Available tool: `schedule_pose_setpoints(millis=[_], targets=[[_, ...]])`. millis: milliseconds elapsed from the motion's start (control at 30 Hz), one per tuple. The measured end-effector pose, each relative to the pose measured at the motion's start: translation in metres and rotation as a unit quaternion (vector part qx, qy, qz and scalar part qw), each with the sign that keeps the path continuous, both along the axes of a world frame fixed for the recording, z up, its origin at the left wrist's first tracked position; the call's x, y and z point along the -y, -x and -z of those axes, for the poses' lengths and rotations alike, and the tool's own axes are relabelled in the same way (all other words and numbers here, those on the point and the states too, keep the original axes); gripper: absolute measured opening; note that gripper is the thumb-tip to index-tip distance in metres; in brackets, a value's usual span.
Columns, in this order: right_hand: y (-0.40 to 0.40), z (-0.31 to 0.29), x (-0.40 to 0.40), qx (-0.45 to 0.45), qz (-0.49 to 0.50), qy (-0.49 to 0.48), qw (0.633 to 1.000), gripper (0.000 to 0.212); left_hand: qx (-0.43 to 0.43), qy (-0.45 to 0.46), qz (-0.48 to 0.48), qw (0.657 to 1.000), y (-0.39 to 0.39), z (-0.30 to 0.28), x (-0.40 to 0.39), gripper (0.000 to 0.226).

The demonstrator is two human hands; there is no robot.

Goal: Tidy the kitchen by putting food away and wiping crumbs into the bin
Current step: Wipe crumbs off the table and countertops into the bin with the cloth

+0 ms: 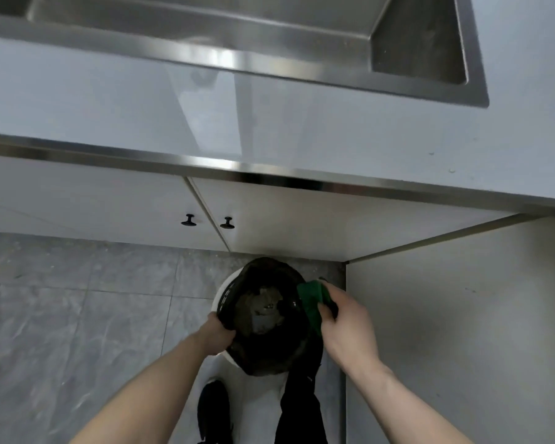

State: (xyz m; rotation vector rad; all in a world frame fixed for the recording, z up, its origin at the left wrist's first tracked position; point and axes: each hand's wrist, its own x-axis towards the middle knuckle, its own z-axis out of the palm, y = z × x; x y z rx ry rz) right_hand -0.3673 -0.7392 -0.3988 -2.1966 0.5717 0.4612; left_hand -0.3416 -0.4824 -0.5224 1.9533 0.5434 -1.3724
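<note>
Grey counter (109, 100) with the steel sink (423, 36) up top, white bin (220, 296) with a black liner (269, 354) on the floor below. Left hand (213, 336) grips the liner's rim, right hand (346, 325) has its fingers (326, 310) clamped on a green cloth (311, 302) right over the bin's edge.

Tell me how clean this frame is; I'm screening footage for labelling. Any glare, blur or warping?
Head view: glare streaks on the sink rim and counter edge trim; soft blur throughout; wide-angle bending of the counter lines; the bin interior is too dark to make out its contents; the left hand and the right hand with the green cloth stay readable.
</note>
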Motion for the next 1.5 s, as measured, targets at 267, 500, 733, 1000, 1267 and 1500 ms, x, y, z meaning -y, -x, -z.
schedule_pose_setpoints(millis=[267,500,733,1000,1267,1500], targets=[[0.002,-0.153,-0.007,0.085,0.093,-0.04,0.991,0.045,0.247,0.03,0.196,0.949,-0.021,-0.214,-0.005,0.055],[-0.018,-0.282,0.013,0.16,0.055,-0.035,0.985,0.047,0.517,0.067,0.268,0.81,-0.092,-0.409,0.013,0.042],[-0.104,-0.336,0.075,0.212,0.011,0.071,0.975,0.053,0.485,-0.021,0.34,0.806,-0.183,-0.43,0.066,0.062],[-0.202,-0.309,0.154,0.152,-0.016,0.166,0.974,0.048,0.447,-0.102,0.324,0.828,-0.234,-0.386,0.099,0.072],[-0.301,-0.294,0.189,0.225,0.037,0.183,0.956,0.045,0.491,-0.164,0.161,0.841,-0.258,-0.364,0.126,0.072],[-0.421,-0.298,0.211,0.274,0.04,0.212,0.937,0.047,0.511,-0.219,0.115,0.823,-0.262,-0.358,0.136,0.066]])
